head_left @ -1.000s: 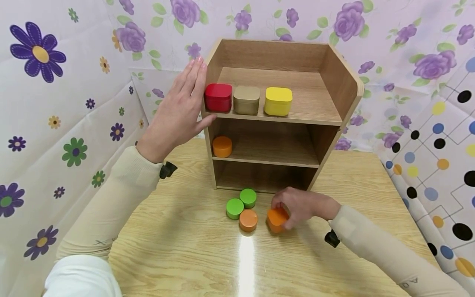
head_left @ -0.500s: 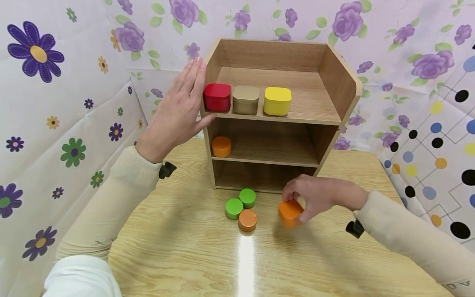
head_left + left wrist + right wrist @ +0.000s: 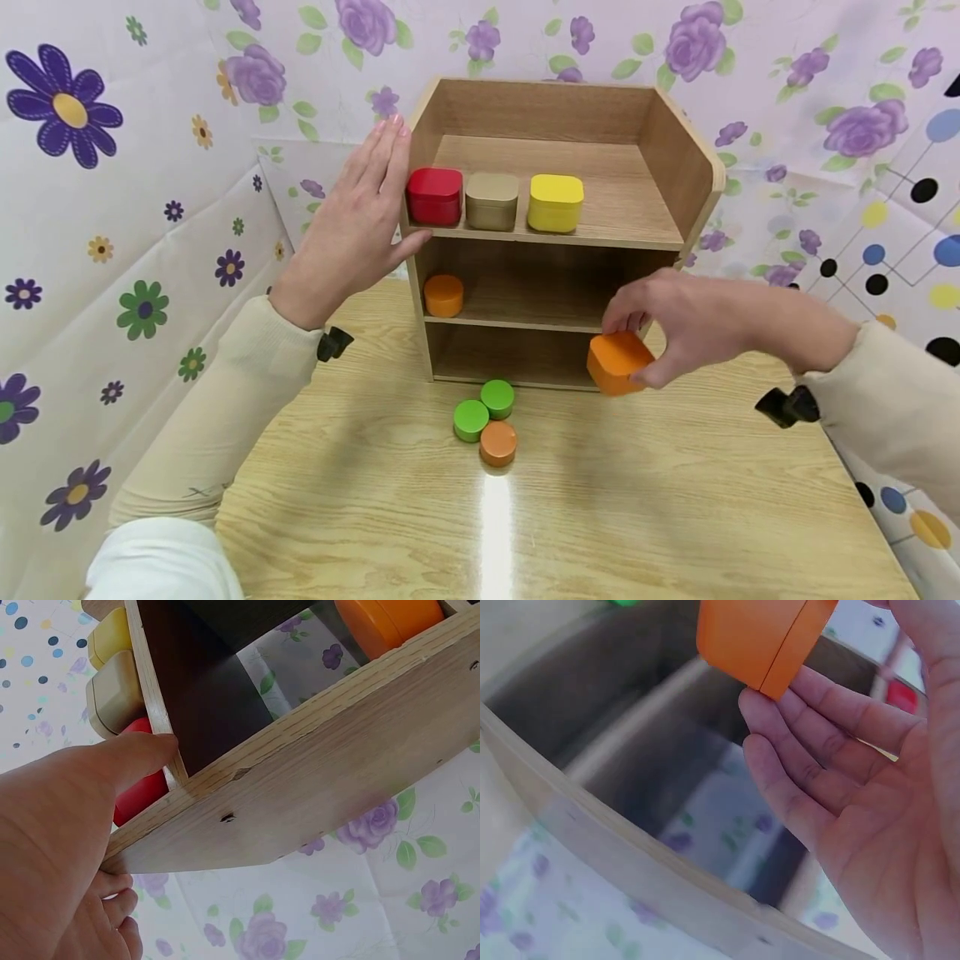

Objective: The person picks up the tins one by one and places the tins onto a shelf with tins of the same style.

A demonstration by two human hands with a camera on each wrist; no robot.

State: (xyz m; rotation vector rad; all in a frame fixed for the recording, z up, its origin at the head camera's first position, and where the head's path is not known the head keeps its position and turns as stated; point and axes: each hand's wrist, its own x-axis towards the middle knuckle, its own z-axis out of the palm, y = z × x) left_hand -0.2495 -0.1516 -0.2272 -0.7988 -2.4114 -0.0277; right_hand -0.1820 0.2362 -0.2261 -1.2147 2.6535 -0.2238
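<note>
My right hand pinches an orange rounded-square box between thumb and fingers. It holds the box in the air, tilted, before the right side of the wooden shelf. The right wrist view shows the orange box at the fingertips, with a lid seam. My left hand lies with straight fingers along the shelf's left side panel. Its thumb touches the front edge of the top board, beside the red box. In the left wrist view, the left hand has its thumb on that edge.
On the top board, a beige box and a yellow box stand right of the red one. An orange round box sits on the middle shelf, at left. Two green round boxes and an orange-brown one are on the table.
My right hand has lifted the orange rounded-square box off the table and carried it up and right, toward the shelf. My left hand stays against the shelf's side.
</note>
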